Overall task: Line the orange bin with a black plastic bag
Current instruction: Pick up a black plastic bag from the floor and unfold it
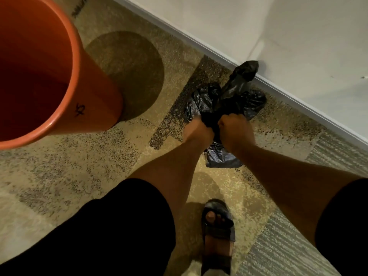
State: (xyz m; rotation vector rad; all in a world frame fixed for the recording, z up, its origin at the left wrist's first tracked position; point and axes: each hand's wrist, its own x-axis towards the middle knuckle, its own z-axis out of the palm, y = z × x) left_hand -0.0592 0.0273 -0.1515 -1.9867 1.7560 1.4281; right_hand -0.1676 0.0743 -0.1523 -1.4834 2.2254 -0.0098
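Note:
The orange bin [75,62] stands upright on the carpet at the upper left, its inside bare and a black mark near its rim. A crumpled black plastic bag [237,90] hangs bunched to the right of the bin, close to the wall. My left hand [197,132] and my right hand [235,130] are side by side, both clenched on the middle of the bag. One end of the bag sticks up toward the baseboard and another part droops below my fists.
A white wall with a pale baseboard [278,86] runs diagonally along the right. The floor is patterned beige and grey carpet [99,166]. My foot in a dark sandal [218,234] stands at the bottom centre.

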